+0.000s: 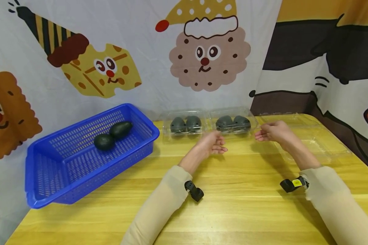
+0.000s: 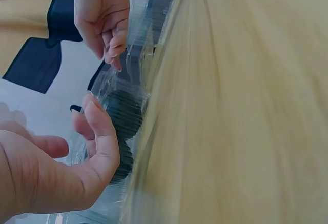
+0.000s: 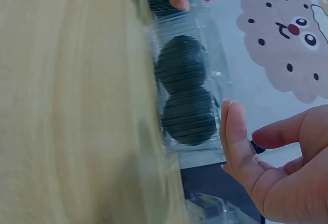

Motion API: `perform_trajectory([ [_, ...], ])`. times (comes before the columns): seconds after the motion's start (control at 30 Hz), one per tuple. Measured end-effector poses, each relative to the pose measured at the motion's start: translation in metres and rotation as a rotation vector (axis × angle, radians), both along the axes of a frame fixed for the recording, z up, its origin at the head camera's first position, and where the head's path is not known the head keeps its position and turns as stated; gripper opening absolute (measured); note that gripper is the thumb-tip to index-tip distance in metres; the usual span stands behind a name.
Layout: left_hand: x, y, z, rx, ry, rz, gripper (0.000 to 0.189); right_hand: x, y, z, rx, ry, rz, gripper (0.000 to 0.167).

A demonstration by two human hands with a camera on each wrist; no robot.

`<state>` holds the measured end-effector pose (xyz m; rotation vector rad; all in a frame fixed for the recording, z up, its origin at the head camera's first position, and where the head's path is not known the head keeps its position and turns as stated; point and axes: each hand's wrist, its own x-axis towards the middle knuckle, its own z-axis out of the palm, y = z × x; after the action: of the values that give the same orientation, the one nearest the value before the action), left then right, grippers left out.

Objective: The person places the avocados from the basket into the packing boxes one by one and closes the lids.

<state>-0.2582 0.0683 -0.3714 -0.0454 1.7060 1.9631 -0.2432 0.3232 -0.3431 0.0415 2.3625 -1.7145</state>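
Two transparent plastic clamshell boxes stand side by side at the back of the table, each with two dark avocados inside. My left hand (image 1: 210, 143) is in front of the right-hand box (image 1: 213, 119), its fingers loosely bent and nothing seen in them. Off that box's right end hovers my right hand (image 1: 276, 132), fingers slightly bent and holding nothing visible. In the right wrist view, a gap shows between the right fingertips (image 3: 230, 112) and the avocados (image 3: 182, 67) under the plastic. The other box (image 1: 168, 127) is left of my left hand.
A blue perforated basket (image 1: 89, 180) with two avocados (image 1: 120, 130) stands at the left. Another transparent clamshell (image 1: 316, 148) lies spread open at the right, beyond my right forearm. Behind the table hangs a cartoon-printed cloth (image 1: 153, 51).
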Motion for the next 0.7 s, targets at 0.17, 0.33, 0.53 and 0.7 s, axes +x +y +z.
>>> perform_trajectory([
  [0.17,0.004,0.002,0.002,-0.039,-0.002,-0.034,0.041,0.004,0.005,0.007,0.028,0.015,-0.003,0.056],
  [0.33,0.006,0.005,0.003,-0.073,0.008,-0.103,0.042,0.006,0.009,0.011,0.069,0.027,0.008,0.058],
  [0.53,0.007,0.009,0.003,-0.086,0.003,-0.173,0.044,0.006,0.016,0.013,0.115,0.062,0.043,0.056],
  [0.7,0.009,0.011,0.004,-0.061,0.012,-0.203,0.043,0.008,0.024,0.019,0.226,0.113,0.075,0.053],
])
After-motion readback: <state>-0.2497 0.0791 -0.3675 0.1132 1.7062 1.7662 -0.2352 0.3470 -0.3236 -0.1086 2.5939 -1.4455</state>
